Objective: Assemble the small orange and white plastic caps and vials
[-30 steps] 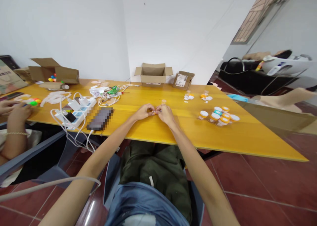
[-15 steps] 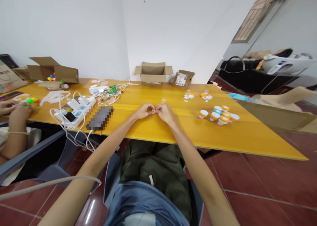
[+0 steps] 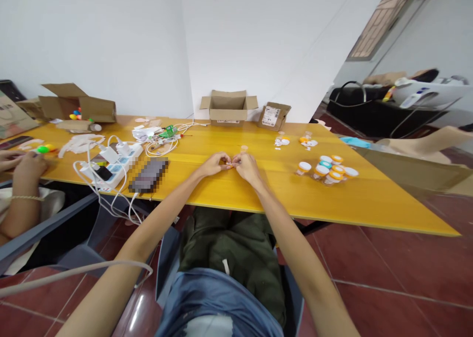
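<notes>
Table [image 3: 325, 206] in yellow crosses the middle of the frame, and at its centre the left hand [image 3: 215, 165] and the right hand [image 3: 246, 167] meet, thumbs and fingers of both pinched on 1 small pale piece [image 3: 229, 164], mostly hidden by them. A clear cup [image 3: 244, 149] stands just beyond the right hand. Right of centre, a lone white-lidded jar [image 3: 304, 166] sits beside a cluster of jars with white and orange tops, 1 lid [image 3: 324, 165] teal. Farther back, 2 small heaps of white and orange bits lie apart. An open carton [image 3: 228, 116] stands at upper centre; a power strip [image 3: 121, 167] and a blurred dark slab [image 3: 149, 175] lie left of the hands.
</notes>
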Tool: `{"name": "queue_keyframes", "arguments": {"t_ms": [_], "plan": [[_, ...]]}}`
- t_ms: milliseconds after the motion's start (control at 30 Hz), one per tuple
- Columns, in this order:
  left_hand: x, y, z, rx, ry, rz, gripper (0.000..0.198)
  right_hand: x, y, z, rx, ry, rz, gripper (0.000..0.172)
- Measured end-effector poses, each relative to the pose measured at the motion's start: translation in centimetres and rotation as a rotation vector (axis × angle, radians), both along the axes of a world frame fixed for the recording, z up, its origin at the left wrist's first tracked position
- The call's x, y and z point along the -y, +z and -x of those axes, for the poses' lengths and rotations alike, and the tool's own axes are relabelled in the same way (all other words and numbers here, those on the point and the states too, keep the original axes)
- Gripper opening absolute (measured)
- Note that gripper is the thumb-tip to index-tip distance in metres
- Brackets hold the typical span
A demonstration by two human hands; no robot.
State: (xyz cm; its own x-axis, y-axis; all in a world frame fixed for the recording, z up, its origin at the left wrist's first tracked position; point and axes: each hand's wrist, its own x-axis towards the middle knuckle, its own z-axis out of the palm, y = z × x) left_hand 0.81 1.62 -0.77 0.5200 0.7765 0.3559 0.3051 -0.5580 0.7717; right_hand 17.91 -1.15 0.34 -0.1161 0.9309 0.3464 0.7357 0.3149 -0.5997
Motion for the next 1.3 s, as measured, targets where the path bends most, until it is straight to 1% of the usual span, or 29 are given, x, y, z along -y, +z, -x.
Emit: {"name": "queue_keyframes", "arguments": {"t_ms": [167, 267, 500, 667, 800, 1300], "plan": [[-0.06, -0.03, 0.1, -0.016, 0.001, -0.001, 0.015, -0.21, -0.32, -0.09, -0.01, 0.005, -0.005, 0.013], [0.04, 0.02, 0.08, -0.017, 0.007, 0.0, 0.013, -0.22, -0.34, -0.11, -0.016, 0.008, 0.006, 0.014], [0.27, 0.21, -0.03, -0.001, 0.01, 0.016, 0.01, -0.28, -0.71, -0.26, 0.0, 0.046, -0.057, 0.015], [0.31, 0.25, -0.07, 0.004, 0.01, 0.029, 0.012, -0.12, -0.49, -0.36, 0.033, 0.076, -0.069, 0.016], [0.3, 0.22, -0.15, 0.018, 0.0, 0.032, 0.012, 0.02, -0.35, -0.4, 0.051, 0.074, -0.076, 0.016], [0.33, 0.24, -0.24, 0.026, 0.0, 0.028, 0.014, 0.02, -0.6, -0.54, 0.048, 0.08, -0.077, 0.017]]}}
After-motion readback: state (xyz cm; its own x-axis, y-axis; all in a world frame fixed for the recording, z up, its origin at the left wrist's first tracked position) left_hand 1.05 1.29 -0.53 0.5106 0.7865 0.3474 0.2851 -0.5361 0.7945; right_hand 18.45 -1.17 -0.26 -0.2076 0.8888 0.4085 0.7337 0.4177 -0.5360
